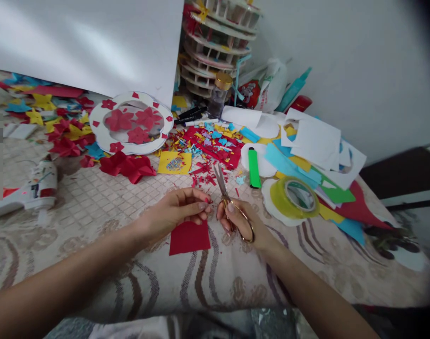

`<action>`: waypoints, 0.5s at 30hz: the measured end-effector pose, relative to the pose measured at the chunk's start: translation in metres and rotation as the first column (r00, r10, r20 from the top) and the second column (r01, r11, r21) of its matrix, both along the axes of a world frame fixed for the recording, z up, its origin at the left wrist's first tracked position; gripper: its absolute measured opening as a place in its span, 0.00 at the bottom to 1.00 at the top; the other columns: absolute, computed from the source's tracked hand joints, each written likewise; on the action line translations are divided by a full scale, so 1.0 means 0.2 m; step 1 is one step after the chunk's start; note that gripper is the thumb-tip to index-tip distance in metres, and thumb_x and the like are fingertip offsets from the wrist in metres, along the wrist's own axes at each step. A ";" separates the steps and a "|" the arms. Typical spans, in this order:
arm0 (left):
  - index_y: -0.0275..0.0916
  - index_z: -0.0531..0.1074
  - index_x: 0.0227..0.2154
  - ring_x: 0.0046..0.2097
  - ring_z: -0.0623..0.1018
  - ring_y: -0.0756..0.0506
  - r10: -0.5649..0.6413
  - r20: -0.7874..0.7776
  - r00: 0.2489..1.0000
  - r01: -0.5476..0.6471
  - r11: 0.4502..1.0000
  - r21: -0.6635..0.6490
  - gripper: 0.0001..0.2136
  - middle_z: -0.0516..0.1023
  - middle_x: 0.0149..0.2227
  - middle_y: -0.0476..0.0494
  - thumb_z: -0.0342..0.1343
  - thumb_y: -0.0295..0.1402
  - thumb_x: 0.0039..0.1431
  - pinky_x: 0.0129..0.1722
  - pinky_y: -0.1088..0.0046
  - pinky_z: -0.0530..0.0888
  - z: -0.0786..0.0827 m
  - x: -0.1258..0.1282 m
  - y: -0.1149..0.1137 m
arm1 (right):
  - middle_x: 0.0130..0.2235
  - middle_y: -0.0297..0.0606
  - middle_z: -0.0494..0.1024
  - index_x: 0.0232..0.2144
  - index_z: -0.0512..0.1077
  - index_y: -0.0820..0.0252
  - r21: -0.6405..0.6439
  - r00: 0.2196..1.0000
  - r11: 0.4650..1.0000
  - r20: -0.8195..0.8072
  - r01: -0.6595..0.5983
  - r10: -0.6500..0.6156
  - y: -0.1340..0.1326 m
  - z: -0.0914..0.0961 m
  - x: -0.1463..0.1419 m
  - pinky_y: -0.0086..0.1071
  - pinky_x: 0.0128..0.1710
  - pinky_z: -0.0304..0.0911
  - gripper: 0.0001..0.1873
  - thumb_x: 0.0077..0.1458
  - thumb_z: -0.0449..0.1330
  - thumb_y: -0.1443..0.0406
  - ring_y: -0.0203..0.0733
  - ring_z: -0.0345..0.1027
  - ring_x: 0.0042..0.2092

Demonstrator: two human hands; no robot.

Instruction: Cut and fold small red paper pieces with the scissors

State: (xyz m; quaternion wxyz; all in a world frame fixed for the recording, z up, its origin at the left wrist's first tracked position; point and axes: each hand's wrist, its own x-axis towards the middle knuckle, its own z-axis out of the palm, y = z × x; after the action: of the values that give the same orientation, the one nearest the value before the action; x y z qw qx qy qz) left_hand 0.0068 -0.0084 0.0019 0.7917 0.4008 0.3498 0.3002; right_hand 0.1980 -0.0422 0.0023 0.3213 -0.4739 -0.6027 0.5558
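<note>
My left hand (179, 207) is closed, with a tiny scrap of red paper (207, 200) pinched at its fingertips. Gold-handled scissors (221, 182) are in my right hand (241, 216), their blades pointing away from me and slightly parted. A square of red paper (190, 239) lies on the patterned cloth, partly covered by my left hand. Just beyond the hands, a yellow paper square (174, 162) bears a small heap of tiny multicoloured bits. Small red clippings (205, 168) are scattered by the scissor tips.
Left of centre stands a white paper ring (97, 134) with red flowers. A hot glue gun (42, 188) lies at left. To the right are a green highlighter (253, 168), a yellow tape roll (285, 200) and paper sheets (315, 141). A lidded jar (220, 96) and tiered rack (218, 47) stand behind.
</note>
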 end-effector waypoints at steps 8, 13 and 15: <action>0.36 0.73 0.31 0.32 0.73 0.50 0.073 -0.161 0.984 -0.009 0.931 0.364 0.06 0.75 0.30 0.46 0.61 0.31 0.49 0.33 0.75 0.68 0.02 0.02 -0.03 | 0.20 0.28 0.65 0.28 0.66 0.60 -0.006 0.994 0.994 -0.033 0.109 -0.109 0.00 0.00 -0.02 0.26 0.22 0.56 0.13 0.54 0.56 0.55 0.31 0.59 0.22; 0.35 0.72 0.30 0.30 0.72 0.50 0.095 -0.248 0.964 0.019 0.907 0.421 0.07 0.74 0.28 0.47 0.61 0.31 0.48 0.32 0.75 0.68 0.02 0.03 -0.04 | 0.21 0.28 0.67 0.32 0.68 0.61 -0.001 0.992 0.994 -0.053 0.111 -0.111 0.00 -0.03 -0.02 0.25 0.22 0.56 0.12 0.53 0.57 0.57 0.30 0.59 0.22; 0.36 0.71 0.33 0.31 0.73 0.50 0.120 -0.257 0.959 0.006 0.898 0.441 0.09 0.74 0.28 0.47 0.61 0.30 0.47 0.33 0.75 0.69 0.02 0.03 -0.05 | 0.21 0.28 0.67 0.32 0.68 0.61 -0.007 0.994 0.995 -0.046 0.098 -0.098 0.00 -0.04 -0.02 0.25 0.21 0.56 0.11 0.52 0.58 0.58 0.30 0.59 0.22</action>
State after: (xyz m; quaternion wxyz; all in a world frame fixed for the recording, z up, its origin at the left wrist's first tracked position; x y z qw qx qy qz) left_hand 0.0128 -0.0179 0.0062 0.6153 0.5956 0.3929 0.3351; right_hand 0.1934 -0.0413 -0.0050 0.3609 -0.4909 -0.5699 0.5514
